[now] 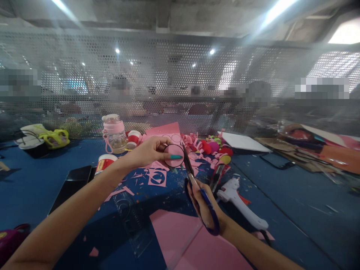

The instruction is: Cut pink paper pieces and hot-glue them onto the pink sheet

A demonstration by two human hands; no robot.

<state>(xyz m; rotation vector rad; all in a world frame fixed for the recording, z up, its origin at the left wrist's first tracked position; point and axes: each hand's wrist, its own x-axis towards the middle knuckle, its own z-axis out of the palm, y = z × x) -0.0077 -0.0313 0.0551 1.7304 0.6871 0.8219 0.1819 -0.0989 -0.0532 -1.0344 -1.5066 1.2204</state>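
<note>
Pink sheets (182, 240): lying flat at the near edge of the blue tabletop (295, 195), between the two forearms.
Right hand (204, 206): fingers closed through the blue handles of a pair of scissors (194, 183), blades pointing away and up toward the paper disc.
Glue gun (242, 202): white, lying on the tabletop just right of the right hand.
Phone (73, 183): dark, face up, left of the left forearm.
Left hand (149, 152): thumb and fingers pinched on a pink paper disc (173, 154), held above the tabletop's middle, its right edge meeting the scissor blades.
Pink offcuts (156, 176): strips and cut-out scraps scattered on the tabletop beneath the left hand.
Pink bottle (114, 133): clear with a pink lid, standing toward the far edge, left of centre.
White board (243, 142): flat near the far edge, right of a heap of coloured trimmings (213, 146).
Perforated screen (180, 75): metal, rising along the far edge; people beyond it are blurred.
</note>
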